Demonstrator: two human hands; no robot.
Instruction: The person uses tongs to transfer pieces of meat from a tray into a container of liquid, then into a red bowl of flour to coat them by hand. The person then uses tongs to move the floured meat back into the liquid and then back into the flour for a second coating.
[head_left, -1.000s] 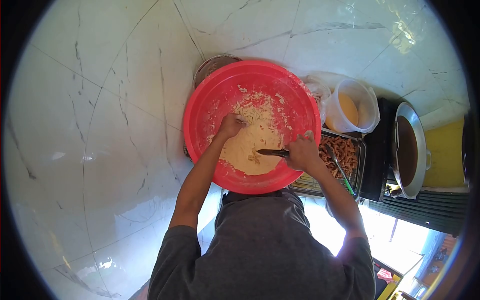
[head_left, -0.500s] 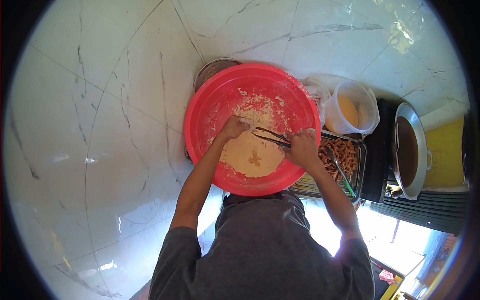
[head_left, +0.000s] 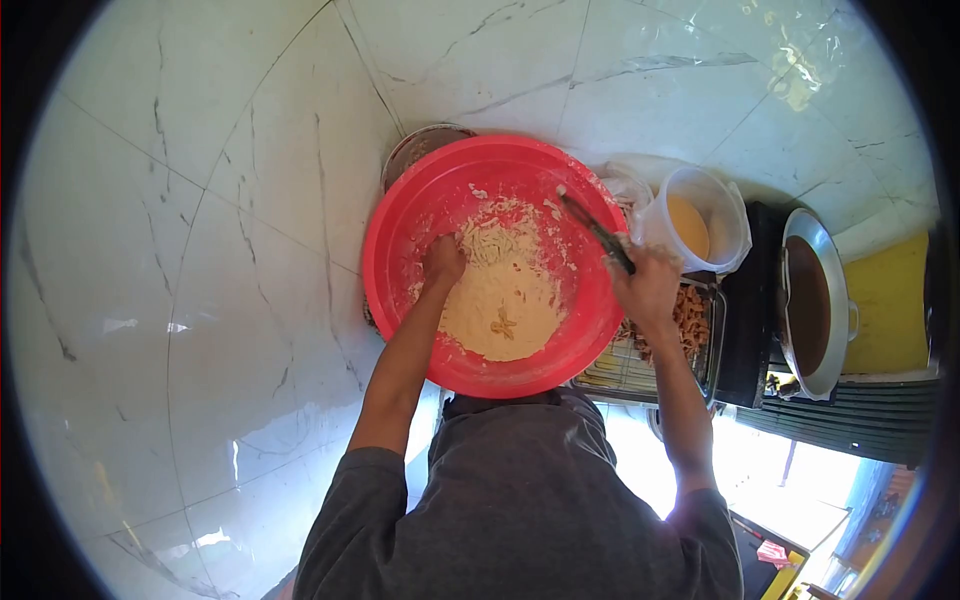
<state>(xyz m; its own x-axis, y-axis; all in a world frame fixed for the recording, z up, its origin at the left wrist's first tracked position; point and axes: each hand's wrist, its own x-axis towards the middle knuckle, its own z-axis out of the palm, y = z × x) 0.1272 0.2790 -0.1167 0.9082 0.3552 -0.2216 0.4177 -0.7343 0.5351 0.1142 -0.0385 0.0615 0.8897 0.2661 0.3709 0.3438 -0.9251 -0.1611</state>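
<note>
My right hand (head_left: 645,283) grips black-handled tongs (head_left: 600,230), which slant up and left over the right side of a large red basin (head_left: 385,300). In the basin lies pale flour (head_left: 490,320), with lumpier clumps toward the back. A small light-brown coated piece (head_left: 503,323) rests on the smoother flour near the front. My left hand (head_left: 445,262) is down at the left edge of the flour, its fingers curled and their tips hidden; what they hold, if anything, does not show.
To the right are a clear tub (head_left: 735,225) of yellowish liquid and a wire-racked tray with brown strips (head_left: 692,318). Farther right sits a wide metal pan (head_left: 835,340) of dark liquid. Behind the basin, another round container (head_left: 415,145) shows partly against the tiled wall.
My right hand has moved right and swung the tongs upward, away from my left hand. My left hand has shifted left and down from the tongs' tips.
</note>
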